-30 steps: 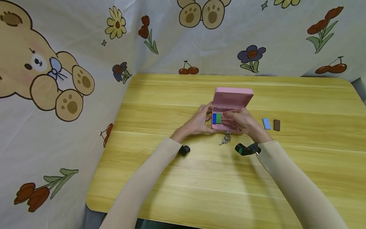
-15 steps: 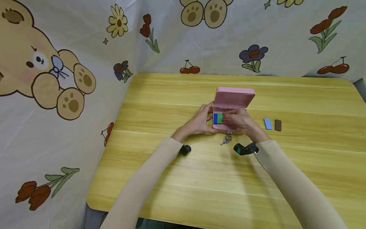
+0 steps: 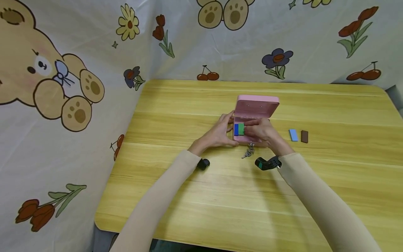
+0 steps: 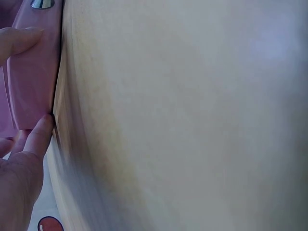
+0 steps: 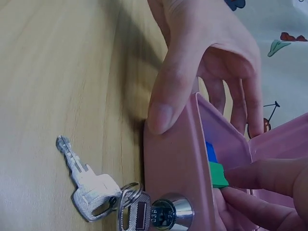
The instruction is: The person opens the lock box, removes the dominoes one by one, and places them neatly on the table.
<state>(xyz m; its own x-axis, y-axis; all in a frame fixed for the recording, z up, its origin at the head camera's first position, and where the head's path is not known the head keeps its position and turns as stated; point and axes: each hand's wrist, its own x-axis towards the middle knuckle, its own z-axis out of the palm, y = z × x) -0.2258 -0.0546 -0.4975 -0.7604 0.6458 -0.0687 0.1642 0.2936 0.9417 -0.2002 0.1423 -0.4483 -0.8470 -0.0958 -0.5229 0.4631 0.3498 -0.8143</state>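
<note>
A pink metal cash box (image 3: 256, 101) stands on the table with its lid raised. My left hand (image 3: 219, 134) grips its left end, thumb on the front wall and fingers along the side, as the left wrist view also shows of the box wall (image 4: 33, 86). Inside at the left, a blue block (image 3: 236, 130) lies beside a green block (image 3: 241, 128). My right hand (image 3: 263, 131) reaches into the box, its fingertips pinching the green block's near edge (image 5: 218, 175). Keys (image 5: 94, 192) hang from the front lock (image 5: 175, 211), one inserted.
Right of the box, a light blue block (image 3: 293, 135) and a dark brown block (image 3: 304, 137) lie on the wooden table (image 3: 204, 196). A printed cloth (image 3: 176, 42) with bears and flowers hangs behind and left of the table.
My right wrist has shifted slightly left, while its fingers stay by the green block. The left hand and the box hold their place.
</note>
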